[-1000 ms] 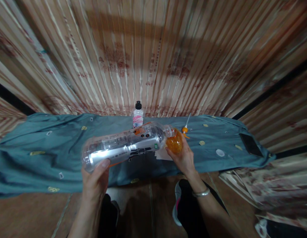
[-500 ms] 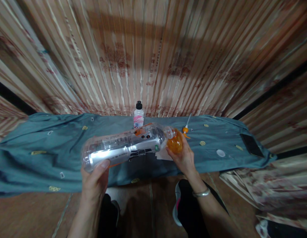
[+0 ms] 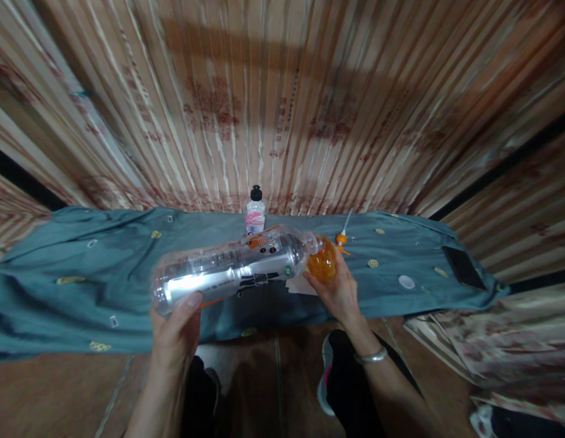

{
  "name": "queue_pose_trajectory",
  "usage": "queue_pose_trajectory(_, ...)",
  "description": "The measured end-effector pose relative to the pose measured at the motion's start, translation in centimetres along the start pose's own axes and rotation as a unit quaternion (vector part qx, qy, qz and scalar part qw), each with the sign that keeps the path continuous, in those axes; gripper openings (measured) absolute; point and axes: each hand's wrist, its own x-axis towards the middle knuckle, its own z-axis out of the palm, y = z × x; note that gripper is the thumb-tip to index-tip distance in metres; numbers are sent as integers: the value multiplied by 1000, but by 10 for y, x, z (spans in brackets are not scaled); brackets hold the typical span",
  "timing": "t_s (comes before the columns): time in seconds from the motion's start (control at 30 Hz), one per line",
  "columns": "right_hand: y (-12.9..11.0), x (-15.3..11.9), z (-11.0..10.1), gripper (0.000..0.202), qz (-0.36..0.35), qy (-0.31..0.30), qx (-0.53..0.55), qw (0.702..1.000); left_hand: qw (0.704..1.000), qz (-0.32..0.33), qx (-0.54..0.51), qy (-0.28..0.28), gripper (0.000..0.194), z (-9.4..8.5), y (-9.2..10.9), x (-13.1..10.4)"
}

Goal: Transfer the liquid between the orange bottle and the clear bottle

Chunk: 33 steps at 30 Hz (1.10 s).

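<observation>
My left hand (image 3: 177,325) is closed round the base of a large clear plastic bottle (image 3: 232,267) with a silver, black and orange label. The bottle lies nearly level in the air, its neck pointing right and slightly up. My right hand (image 3: 339,289) is wrapped round a small orange bottle (image 3: 322,261), whose top meets the large bottle's mouth. Whether liquid is passing between them is too small to tell. Beyond the hands, an orange pump head (image 3: 341,239) with a pale tube lies on the teal cloth.
A small clear bottle with a black cap (image 3: 255,213) stands behind the large bottle. White paper (image 3: 301,285) lies partly under the hands. Farther right on the teal cloth (image 3: 387,298) are a white disc (image 3: 406,281) and a dark phone (image 3: 463,267). A pleated curtain (image 3: 282,109) hangs behind.
</observation>
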Motion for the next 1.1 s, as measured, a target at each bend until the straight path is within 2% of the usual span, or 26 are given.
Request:
queue_pose_trajectory(0.3, 1, -1, 0, 94, 5, -6, 0, 1000, 1000, 9, -1, -6, 76, -1, -1, 0)
queue_pose_trajectory(0.67, 1, -2, 2, 93, -1, 3, 0, 1000, 1000, 9, 7, 5, 83, -5, -2, 1)
queue_pose_trajectory(0.93, 1, -2, 3, 92, -9, 9, -7, 1000, 1000, 23, 0, -2, 89, 0, 1, 0)
queue_pose_trajectory(1.1, 1, -2, 2, 92, -2, 5, -2, 1000, 1000, 19, 1, -3, 79, -3, -1, 0)
